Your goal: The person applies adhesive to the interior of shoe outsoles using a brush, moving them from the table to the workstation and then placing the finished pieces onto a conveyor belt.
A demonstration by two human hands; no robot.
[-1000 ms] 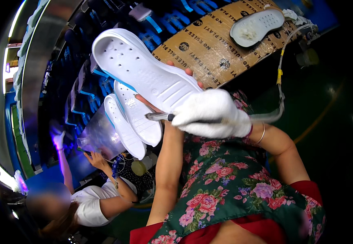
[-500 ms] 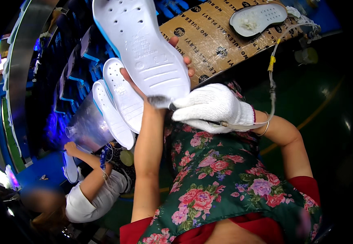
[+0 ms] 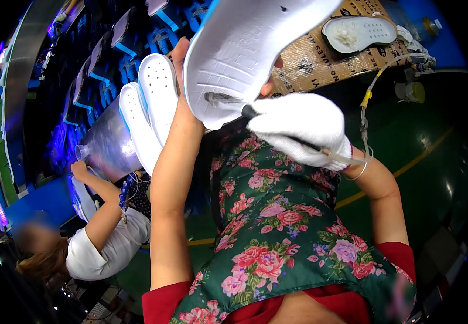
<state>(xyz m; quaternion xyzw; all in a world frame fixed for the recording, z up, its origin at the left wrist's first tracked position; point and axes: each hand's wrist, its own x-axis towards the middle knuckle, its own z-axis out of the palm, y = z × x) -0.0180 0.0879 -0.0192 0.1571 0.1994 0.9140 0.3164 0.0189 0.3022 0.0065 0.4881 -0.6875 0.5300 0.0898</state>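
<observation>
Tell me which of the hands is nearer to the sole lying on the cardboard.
Right. The gloved right hand works below and left of that sole on the cardboard; the left hand is farther left, gripping the raised white sole.

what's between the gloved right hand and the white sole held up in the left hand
In the head view, a brush: its handle sits in the gloved right hand and its bristles touch the white sole that the left hand holds.

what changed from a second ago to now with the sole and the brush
The left hand has lifted the white sole higher and closer, so it now runs off the top edge. The gloved right hand followed, its brush tip now on the sole's underside. Both grips are unchanged; the sole on the cardboard stayed put.
</observation>
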